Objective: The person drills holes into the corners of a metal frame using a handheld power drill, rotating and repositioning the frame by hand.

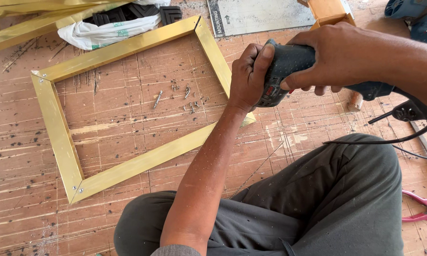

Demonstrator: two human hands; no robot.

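A glossy brass-coloured rectangular frame (128,114) lies flat on the scored plywood floor (317,142), small steel screws (187,97) scattered inside it. At its right corner, my left hand (246,76) and right hand (339,54) both grip clamped around the dark, matte drill (289,64).

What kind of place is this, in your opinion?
Probably a small workshop: a person sits on a scored wooden floor, holding a power drill at a gold metal frame, with loose screws nearby.
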